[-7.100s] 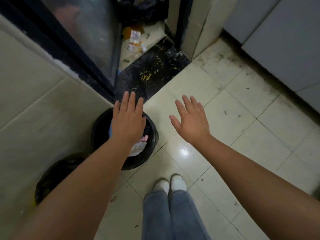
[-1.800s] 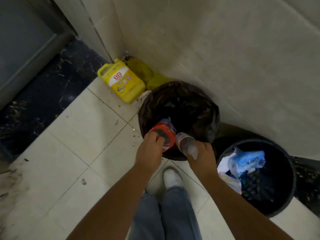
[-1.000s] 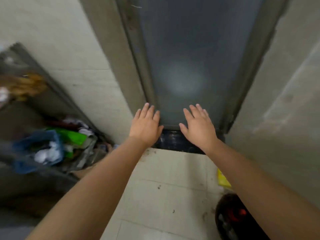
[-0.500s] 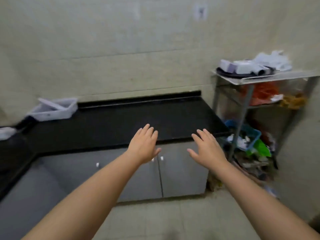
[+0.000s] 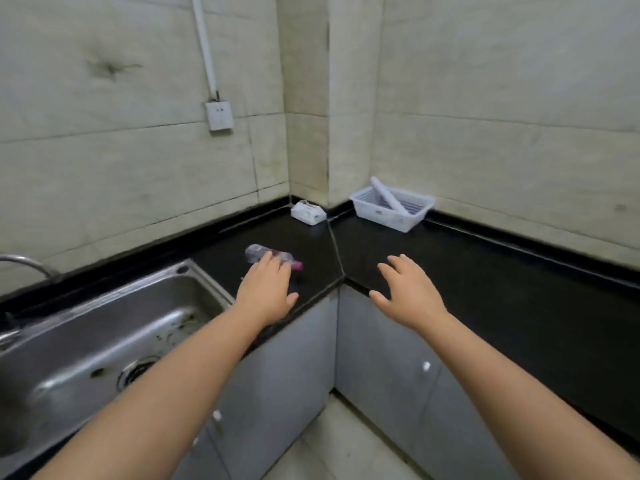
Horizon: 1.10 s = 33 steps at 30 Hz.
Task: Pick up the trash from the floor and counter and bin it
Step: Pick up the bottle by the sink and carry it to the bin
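A clear plastic bottle [image 5: 258,253] with a pink cap lies on its side on the black counter [image 5: 485,271], right of the sink. My left hand [image 5: 265,292] is open, palm down, and its fingertips cover the bottle's near side; I cannot tell whether they touch it. My right hand [image 5: 407,296] hovers open over the counter's inner corner edge and holds nothing. A crumpled white packet [image 5: 307,212] sits in the far corner against the wall. No bin is in view.
A steel sink [image 5: 97,341] fills the left, with a tap [image 5: 24,265] at its far edge. A white plastic basket [image 5: 393,209] with a white roll in it stands at the back right. Grey cabinet doors [image 5: 381,375] run below the counter.
The view has swung left from the cabinets and shelf rack to the counter corner by the sink. Both hands stay open and empty; the left now reaches over the bottle.
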Tool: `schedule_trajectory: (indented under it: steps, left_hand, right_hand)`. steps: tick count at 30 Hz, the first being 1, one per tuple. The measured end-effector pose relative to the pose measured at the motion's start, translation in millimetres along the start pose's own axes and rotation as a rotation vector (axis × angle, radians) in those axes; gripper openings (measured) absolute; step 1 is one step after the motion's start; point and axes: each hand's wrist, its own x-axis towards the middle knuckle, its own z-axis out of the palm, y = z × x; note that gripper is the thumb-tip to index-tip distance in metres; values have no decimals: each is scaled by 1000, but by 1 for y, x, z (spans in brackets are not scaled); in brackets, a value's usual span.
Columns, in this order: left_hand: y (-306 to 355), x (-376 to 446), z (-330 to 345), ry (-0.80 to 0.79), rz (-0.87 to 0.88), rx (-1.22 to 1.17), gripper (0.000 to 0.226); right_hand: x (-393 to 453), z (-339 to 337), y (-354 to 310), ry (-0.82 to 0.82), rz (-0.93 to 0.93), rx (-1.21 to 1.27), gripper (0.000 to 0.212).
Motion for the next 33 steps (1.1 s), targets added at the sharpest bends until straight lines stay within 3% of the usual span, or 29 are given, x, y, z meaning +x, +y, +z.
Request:
schedule_trajectory:
  steps: [8, 16, 21, 27, 29, 33]
  left_hand:
    - [-94, 106, 24, -82, -310, -26, 64]
    - [-159, 163, 84, -188, -414, -87, 62]
    - [-192, 217, 124, -232, -383, -124, 60]
    - [-215, 304, 146, -328, -240, -127, 60]
    - [-212, 339, 145, -321, -176, -121, 61]
    - [-176, 407, 139, -279, -25, -95, 60]
  right_hand:
    - [207, 54, -30, -150, -135, 88, 52]
    - [308, 167, -70, -417, -97, 79, 58]
    - [355, 211, -78, -472, 36, 93, 51]
    - [396, 232, -62, -609, 103, 288, 34]
    - [409, 227, -52, -572, 117, 392, 28]
    - [431, 191, -23, -305, 141, 499, 21]
